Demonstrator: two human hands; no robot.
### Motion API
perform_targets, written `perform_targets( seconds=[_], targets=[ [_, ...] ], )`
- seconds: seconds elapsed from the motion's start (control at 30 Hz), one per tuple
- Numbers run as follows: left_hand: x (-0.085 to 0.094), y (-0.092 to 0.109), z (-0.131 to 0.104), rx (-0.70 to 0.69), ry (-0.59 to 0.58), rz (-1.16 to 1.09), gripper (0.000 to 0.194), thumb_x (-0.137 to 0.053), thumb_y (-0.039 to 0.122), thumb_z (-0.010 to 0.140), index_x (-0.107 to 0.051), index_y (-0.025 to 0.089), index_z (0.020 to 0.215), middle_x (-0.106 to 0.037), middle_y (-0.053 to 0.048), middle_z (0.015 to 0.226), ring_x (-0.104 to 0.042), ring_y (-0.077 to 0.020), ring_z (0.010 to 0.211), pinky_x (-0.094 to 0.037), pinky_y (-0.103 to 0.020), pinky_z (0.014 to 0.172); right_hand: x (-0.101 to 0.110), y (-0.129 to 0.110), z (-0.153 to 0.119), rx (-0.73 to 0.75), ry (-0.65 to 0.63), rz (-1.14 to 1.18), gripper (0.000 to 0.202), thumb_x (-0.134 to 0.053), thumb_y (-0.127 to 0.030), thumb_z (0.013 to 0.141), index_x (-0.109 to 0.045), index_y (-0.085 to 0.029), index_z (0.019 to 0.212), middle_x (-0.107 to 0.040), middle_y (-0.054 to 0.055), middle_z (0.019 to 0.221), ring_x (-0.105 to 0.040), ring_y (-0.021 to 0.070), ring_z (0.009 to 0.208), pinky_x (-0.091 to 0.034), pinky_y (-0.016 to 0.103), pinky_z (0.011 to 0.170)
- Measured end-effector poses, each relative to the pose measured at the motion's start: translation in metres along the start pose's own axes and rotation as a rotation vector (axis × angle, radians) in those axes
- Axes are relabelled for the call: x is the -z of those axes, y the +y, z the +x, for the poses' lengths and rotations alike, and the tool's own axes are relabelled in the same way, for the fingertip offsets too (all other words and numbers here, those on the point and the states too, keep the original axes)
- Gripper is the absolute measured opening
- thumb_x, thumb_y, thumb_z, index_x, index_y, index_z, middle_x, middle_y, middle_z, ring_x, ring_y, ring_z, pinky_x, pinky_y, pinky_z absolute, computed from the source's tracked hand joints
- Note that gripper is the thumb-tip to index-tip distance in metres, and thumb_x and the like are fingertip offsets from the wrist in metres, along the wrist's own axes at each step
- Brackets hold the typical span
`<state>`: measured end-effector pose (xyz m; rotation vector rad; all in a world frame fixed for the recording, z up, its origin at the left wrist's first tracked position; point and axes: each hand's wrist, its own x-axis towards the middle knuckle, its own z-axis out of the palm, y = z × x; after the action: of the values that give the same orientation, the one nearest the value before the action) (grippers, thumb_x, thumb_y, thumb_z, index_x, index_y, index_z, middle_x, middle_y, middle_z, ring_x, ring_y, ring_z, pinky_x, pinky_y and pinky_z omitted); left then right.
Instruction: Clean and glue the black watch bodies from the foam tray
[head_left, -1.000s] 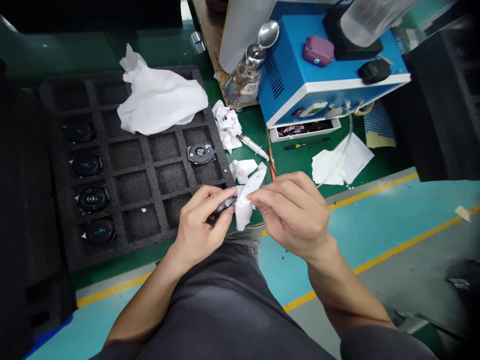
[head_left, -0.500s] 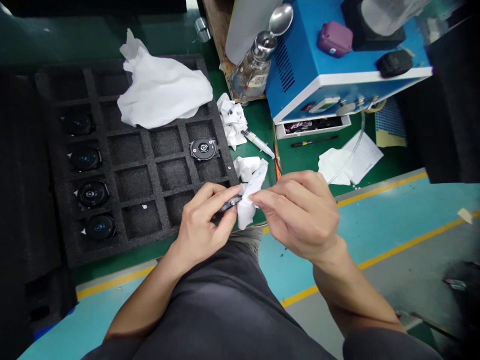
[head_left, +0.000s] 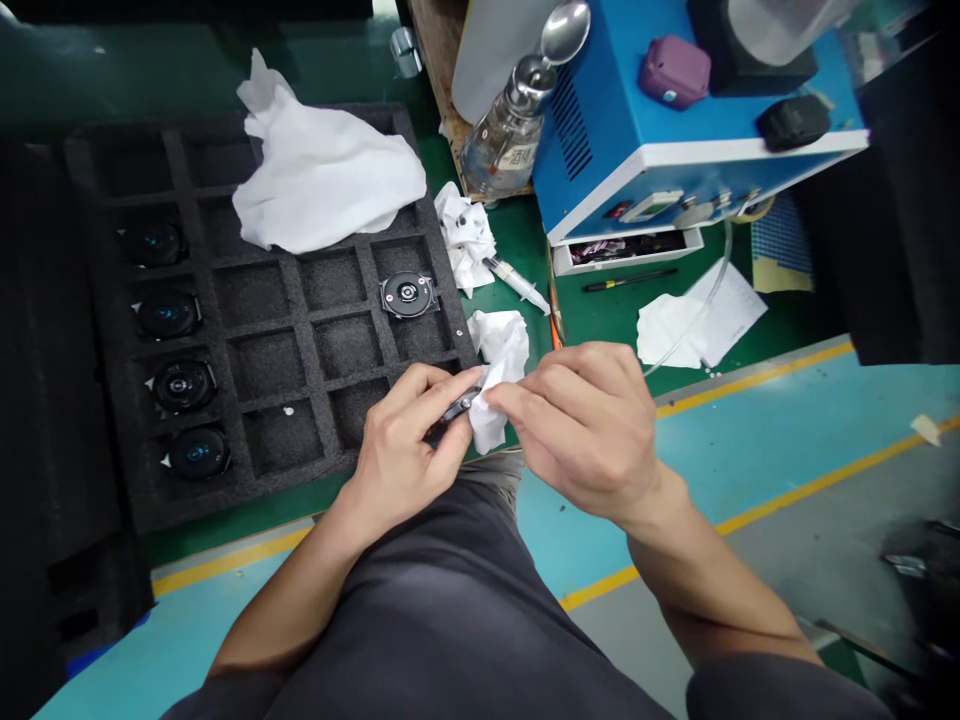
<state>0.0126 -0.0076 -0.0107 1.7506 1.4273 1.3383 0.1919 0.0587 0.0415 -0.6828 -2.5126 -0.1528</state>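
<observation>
My left hand (head_left: 412, 440) is closed around a dark watch body (head_left: 459, 405), its edge showing between thumb and index finger. Close beside it, my right hand (head_left: 589, 425) pinches a crumpled white wipe (head_left: 491, 425) against the side of the watch. The pinching fingertips hide part of the contact. Under the left hand's far side lies a black foam tray (head_left: 337, 385). One watch body (head_left: 408, 294) rests face down in a right-hand pocket of it, and several others, such as this watch (head_left: 198, 453), fill the left column.
A large white cloth (head_left: 326, 180) covers the tray's back. Crumpled tissue (head_left: 465, 235) and a syringe (head_left: 519, 284) lie to its right. Behind them stand a glass bottle (head_left: 502, 145) with a spoon and a blue machine (head_left: 600, 130). A pen (head_left: 630, 281) and paper (head_left: 731, 320) lie on the right.
My right hand has moved slightly left, closer to the watch, and the white wipe has shifted and bunched with it. My left hand keeps nearly the same place.
</observation>
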Motion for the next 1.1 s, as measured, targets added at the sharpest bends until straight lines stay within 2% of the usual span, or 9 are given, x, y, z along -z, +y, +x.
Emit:
perform_targets(
  seconds=[0.17, 0.37, 0.63, 0.77, 0.87, 1.0, 1.1],
  targets=[
    [0.000, 0.000, 0.000, 0.000, 0.002, -0.012, 0.041, -0.061, 0.006, 0.090, -0.070, 0.017, 0.128, -0.065, -0.005, 0.097, -0.064, -0.0136, 0.087, -0.055, -0.027, 0.077, 0.002, 0.002, 0.001, 0.009, -0.013, -0.042, 0.017, -0.058, -0.010, 0.096, -0.067, -0.025, 0.094, -0.066, -0.003, 0.069, -0.056, 0.0177, 0.074, -0.038, 0.037, 0.073],
    [0.000, 0.000, 0.000, -0.013, -0.003, -0.015, 0.043, -0.059, 0.003, 0.088, -0.070, 0.015, 0.128, -0.064, -0.005, 0.097, -0.064, -0.0137, 0.088, -0.055, -0.026, 0.079, 0.004, 0.003, 0.003, 0.062, -0.017, -0.062, 0.014, -0.057, -0.017, 0.098, -0.068, -0.025, 0.094, -0.065, -0.002, 0.068, -0.057, 0.0178, 0.073, -0.038, 0.038, 0.072],
    [0.001, 0.002, 0.003, -0.007, 0.005, -0.029, 0.042, -0.062, 0.003, 0.088, -0.071, 0.014, 0.127, -0.065, -0.005, 0.095, -0.063, -0.0130, 0.086, -0.053, -0.025, 0.076, 0.007, 0.004, 0.009, 0.065, -0.011, -0.071, 0.013, -0.059, -0.015, 0.097, -0.069, -0.023, 0.093, -0.064, -0.003, 0.066, -0.058, 0.0168, 0.074, -0.039, 0.038, 0.073],
    [0.004, 0.002, 0.003, 0.058, 0.053, -0.093, 0.038, -0.069, 0.009, 0.088, -0.072, 0.017, 0.125, -0.068, -0.004, 0.095, -0.063, -0.0123, 0.083, -0.051, -0.024, 0.071, 0.009, 0.012, 0.004, -0.057, 0.032, 0.025, 0.009, -0.063, -0.018, 0.097, -0.066, -0.025, 0.091, -0.065, -0.002, 0.068, -0.061, 0.0181, 0.075, -0.038, 0.037, 0.072],
    [0.010, 0.002, 0.004, 0.125, 0.058, -0.204, 0.033, -0.071, 0.013, 0.089, -0.074, 0.020, 0.121, -0.072, -0.007, 0.105, -0.068, -0.0163, 0.093, -0.055, -0.029, 0.081, 0.004, 0.013, -0.002, -0.238, 0.073, 0.187, 0.009, -0.066, -0.019, 0.095, -0.064, -0.022, 0.087, -0.068, 0.000, 0.072, -0.060, 0.0174, 0.071, -0.041, 0.035, 0.068],
    [0.017, 0.004, 0.006, 0.089, -0.093, -0.352, 0.027, -0.071, 0.016, 0.089, -0.076, 0.021, 0.115, -0.070, -0.012, 0.131, -0.069, -0.0257, 0.116, -0.055, -0.040, 0.099, -0.005, 0.004, -0.004, -0.420, 0.118, 0.339, 0.009, -0.065, -0.016, 0.096, -0.064, -0.021, 0.088, -0.068, -0.001, 0.073, -0.058, 0.0144, 0.066, -0.044, 0.032, 0.065],
    [0.018, 0.005, 0.008, 0.077, -0.138, -0.330, 0.026, -0.071, 0.017, 0.089, -0.076, 0.020, 0.114, -0.073, -0.012, 0.125, -0.070, -0.0251, 0.113, -0.056, -0.038, 0.098, -0.007, 0.000, -0.005, -0.419, 0.114, 0.390, 0.007, -0.063, -0.017, 0.097, -0.065, -0.021, 0.092, -0.071, -0.001, 0.077, -0.061, 0.0137, 0.067, -0.046, 0.030, 0.066]
  ],
)
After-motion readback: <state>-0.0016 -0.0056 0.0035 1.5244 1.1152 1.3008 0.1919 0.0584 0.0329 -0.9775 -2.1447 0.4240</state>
